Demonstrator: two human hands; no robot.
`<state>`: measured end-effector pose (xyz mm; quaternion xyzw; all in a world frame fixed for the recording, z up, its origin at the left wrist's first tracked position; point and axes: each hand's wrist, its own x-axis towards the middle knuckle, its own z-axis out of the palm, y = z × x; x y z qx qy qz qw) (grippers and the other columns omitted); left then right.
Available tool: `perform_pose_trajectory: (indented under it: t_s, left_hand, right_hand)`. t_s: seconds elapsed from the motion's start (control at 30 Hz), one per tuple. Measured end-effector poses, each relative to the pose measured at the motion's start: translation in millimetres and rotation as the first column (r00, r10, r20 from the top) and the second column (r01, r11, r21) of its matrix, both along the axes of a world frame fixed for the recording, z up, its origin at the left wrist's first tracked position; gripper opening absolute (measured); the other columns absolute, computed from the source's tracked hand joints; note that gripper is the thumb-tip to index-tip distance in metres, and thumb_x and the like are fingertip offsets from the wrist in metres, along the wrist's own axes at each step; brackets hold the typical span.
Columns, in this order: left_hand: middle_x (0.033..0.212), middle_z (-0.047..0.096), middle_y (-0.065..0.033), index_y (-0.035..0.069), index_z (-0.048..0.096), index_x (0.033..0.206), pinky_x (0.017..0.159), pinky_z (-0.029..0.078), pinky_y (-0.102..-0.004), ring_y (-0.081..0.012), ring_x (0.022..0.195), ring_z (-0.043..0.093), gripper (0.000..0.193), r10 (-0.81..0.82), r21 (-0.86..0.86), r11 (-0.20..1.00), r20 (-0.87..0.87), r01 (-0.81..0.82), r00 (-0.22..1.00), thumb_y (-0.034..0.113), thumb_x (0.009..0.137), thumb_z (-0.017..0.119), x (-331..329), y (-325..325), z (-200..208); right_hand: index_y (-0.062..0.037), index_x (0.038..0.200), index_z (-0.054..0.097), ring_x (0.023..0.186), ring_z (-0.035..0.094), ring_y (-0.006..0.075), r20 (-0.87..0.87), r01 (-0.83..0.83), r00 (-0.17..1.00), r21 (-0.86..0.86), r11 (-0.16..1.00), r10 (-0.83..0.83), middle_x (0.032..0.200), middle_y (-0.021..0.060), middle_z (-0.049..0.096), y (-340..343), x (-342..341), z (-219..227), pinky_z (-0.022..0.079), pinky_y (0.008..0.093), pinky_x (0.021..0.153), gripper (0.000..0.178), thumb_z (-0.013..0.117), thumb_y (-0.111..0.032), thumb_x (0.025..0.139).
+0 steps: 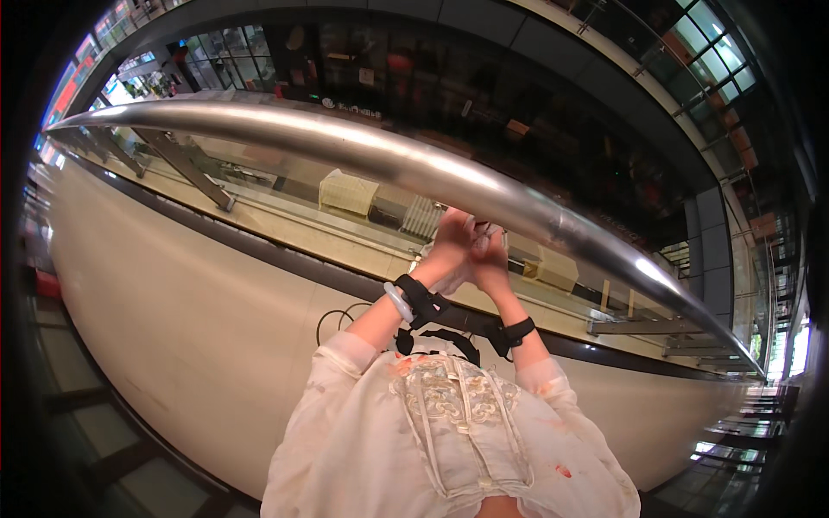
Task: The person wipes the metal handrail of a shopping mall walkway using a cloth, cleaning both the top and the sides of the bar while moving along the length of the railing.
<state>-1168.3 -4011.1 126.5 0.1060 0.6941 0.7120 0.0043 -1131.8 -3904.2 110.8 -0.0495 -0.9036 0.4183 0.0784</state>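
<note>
My left hand (pixel 453 237) and my right hand (pixel 490 252) are close together just under a thick metal handrail (pixel 414 166). Both have their fingers curled in toward each other. Between and below them shows something pale, perhaps thin cloth or a reflection in the glass; I cannot tell which. The fingertips are partly hidden, so what they pinch is unclear. A black strap (pixel 421 302) and a pale bangle (pixel 397 302) circle my left wrist. Another black strap (pixel 516 331) is round my right wrist.
A glass panel with slanted metal posts (pixel 186 168) stands below the handrail. A dark ledge (pixel 285 246) runs along its foot, above a broad beige wall (pixel 199 302). Beyond the rail lie a lower level with a pale covered box (pixel 348 192) and dark shopfronts. A thin black cable (pixel 321 326) loops beside my left forearm.
</note>
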Motion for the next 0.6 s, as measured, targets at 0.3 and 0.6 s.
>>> perform_pose_trajectory:
  t_s: [0.3, 0.6]
  left_hand:
    - [0.069, 0.058, -0.0120, -0.004, 0.053, 0.077, 0.055, 0.046, -0.0299, -0.0160, 0.063, 0.058, 0.017, 0.199, 0.099, 0.967, 0.275, -0.233, 0.941, 0.007, 0.080, 0.041, -28, -60, -22]
    - [0.086, 0.055, -0.0208, 0.001, 0.056, 0.086, 0.077, 0.040, -0.0431, -0.0366, 0.086, 0.050, 0.018, -0.080, -0.323, 0.942, -0.477, -0.089, 0.875, 0.013, 0.076, 0.050, -11, 16, 2]
  right_hand:
    - [-0.0026, 0.117, 0.038, 0.089, 0.053, 0.0384, 0.049, 0.091, 0.994, 0.197, 0.976, -0.102, 0.097, 0.0226, 0.054, 49, 37, 19, 0.042, 0.0400, 0.074, 0.051, 0.053, -0.015, 0.069]
    - [0.0012, 0.104, 0.051, 0.086, 0.051, 0.0414, -0.226, -0.002, 0.971, 0.328, 0.945, 0.080, 0.091, 0.0258, 0.055, 62, -20, -11, 0.041, 0.0432, 0.074, 0.038, 0.050, -0.012, 0.069]
